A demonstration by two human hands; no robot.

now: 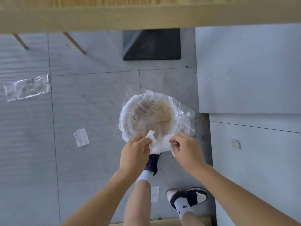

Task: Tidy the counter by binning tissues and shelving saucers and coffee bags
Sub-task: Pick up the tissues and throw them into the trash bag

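I look straight down at a round bin [124,111] lined with a clear plastic bag and holding crumpled rubbish. Above its near rim is a white tissue [157,145], bunched between both of my hands. My left hand [136,154] pinches the tissue's left side, with a corner sticking up past the fingers. The tissue's right side is pinched by my right hand [184,149]. No saucers or coffee bags are in view.
A wooden counter edge [146,17] crosses the top, with a black block [151,44] under it. Grey cabinets [244,70] stand on the right. On the tiled floor lie a clear wrapper [27,88] and paper scraps [81,137]. My feet stand just below the bin.
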